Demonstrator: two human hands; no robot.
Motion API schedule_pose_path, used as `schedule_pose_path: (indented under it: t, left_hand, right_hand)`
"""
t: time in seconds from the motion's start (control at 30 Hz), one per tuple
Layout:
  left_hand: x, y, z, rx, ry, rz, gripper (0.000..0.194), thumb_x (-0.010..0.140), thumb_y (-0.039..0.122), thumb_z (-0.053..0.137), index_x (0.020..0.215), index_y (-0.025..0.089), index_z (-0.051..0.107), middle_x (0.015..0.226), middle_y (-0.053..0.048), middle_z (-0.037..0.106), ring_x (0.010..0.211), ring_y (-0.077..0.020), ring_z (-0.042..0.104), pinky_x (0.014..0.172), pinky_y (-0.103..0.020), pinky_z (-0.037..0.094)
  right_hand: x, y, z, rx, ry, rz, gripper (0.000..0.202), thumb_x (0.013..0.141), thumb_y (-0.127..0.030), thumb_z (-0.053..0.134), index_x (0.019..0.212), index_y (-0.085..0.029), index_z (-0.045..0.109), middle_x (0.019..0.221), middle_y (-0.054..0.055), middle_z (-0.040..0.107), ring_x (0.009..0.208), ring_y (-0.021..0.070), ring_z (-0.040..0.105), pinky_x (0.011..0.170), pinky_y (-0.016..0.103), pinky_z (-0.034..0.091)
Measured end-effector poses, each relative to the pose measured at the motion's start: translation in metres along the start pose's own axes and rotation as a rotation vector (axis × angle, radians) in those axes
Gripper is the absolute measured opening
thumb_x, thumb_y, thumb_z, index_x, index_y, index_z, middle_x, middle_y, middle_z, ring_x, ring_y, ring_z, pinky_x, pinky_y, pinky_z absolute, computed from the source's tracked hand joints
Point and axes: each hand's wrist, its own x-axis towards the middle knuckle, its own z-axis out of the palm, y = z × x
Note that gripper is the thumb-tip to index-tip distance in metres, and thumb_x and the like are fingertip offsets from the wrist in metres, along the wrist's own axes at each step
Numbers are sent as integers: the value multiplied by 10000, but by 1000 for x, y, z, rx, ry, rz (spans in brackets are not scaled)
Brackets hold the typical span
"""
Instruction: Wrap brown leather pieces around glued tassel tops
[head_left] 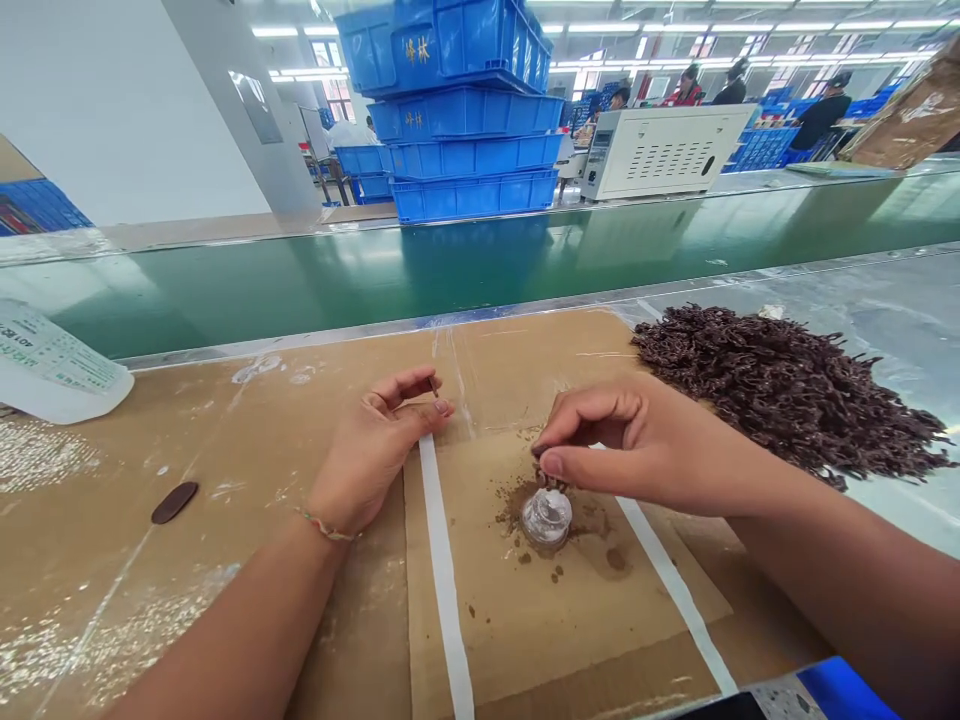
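My right hand (615, 440) pinches a small dark brown piece (551, 478) just above a little round pot (547, 517) with whitish contents. The pot stands on a taped cardboard sheet (517, 620) marked with brown spots. Left of the pot, my left hand (382, 430) is closed with thumb and fingers around a small, thin dark piece (433, 387), mostly hidden by the fingertips. A dark brown oval piece (175, 502) lies on the cardboard further left. At the right is a large heap of dark brown twisted pieces (780, 385).
A whitish plastic bottle (56, 365) lies at the left edge. Behind the work surface runs a green belt (300, 280). Stacked blue crates (476, 195), a beige metal box (667, 150) and a brown carton (911, 115) stand beyond it, with several people in the background.
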Motion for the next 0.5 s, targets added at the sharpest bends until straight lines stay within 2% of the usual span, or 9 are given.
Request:
schedule_pose_path:
  t: [0.13, 0.33, 0.5]
  left_hand:
    - [-9, 4, 8, -35, -92, 78, 387, 745, 275, 799, 1101, 207, 663, 1090, -18, 678, 913, -87, 627, 824, -150, 535]
    - [-25, 10, 19, -116, -173, 2, 423, 735, 264, 813, 1131, 242, 663, 952, -5, 725, 913, -95, 655, 869, -156, 529]
    - [-35, 8, 24, -194, -296, -39, 388, 755, 236, 795, 1121, 285, 678, 1011, 1, 738, 932, -113, 676, 880, -191, 558]
  right_hand:
    - [4, 2, -1, 275, 86, 22, 115, 708, -275, 783, 756, -191, 722, 664, -20, 650, 576, 68, 525, 517, 174, 409]
    - [4, 2, -1, 357, 112, 8, 167, 689, -295, 828, 749, -183, 719, 631, -30, 622, 552, 54, 505, 492, 161, 395]
    - [3, 3, 1, 373, 172, -166, 102, 809, -296, 742, 807, -196, 723, 707, -18, 652, 601, 72, 573, 559, 186, 488]
